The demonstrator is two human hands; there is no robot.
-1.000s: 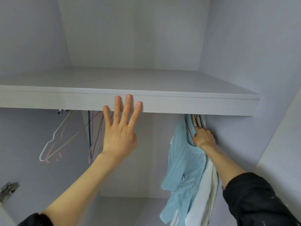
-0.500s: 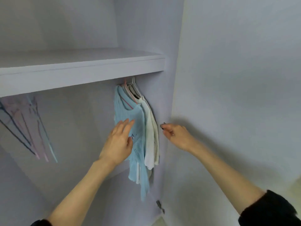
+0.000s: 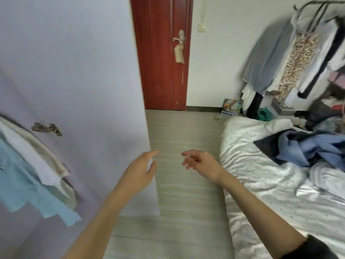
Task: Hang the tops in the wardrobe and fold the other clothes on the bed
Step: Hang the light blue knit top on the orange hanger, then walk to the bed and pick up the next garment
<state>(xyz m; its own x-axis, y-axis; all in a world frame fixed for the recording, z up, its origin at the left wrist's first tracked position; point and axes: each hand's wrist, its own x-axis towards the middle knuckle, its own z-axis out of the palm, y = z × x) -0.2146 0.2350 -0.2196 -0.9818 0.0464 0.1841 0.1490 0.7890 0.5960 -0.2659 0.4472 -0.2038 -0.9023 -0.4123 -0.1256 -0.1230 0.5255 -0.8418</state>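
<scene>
Both hands, left (image 3: 139,171) and right (image 3: 202,165), hang empty with fingers loosely spread, while the blue clothes (image 3: 306,146) lie heaped on the bed (image 3: 261,184) well right of the fingers, soft, light and floppy, probably best pinched at a hem or waistband.

Both hands empty, left (image 3: 139,171) flat, right (image 3: 202,164) loosely curled

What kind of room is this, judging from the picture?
Most likely a bedroom: a bed with white dotted bedding carrying a blue and dark clothes pile, a crowded garment rack, and a red-brown wooden door.
</scene>
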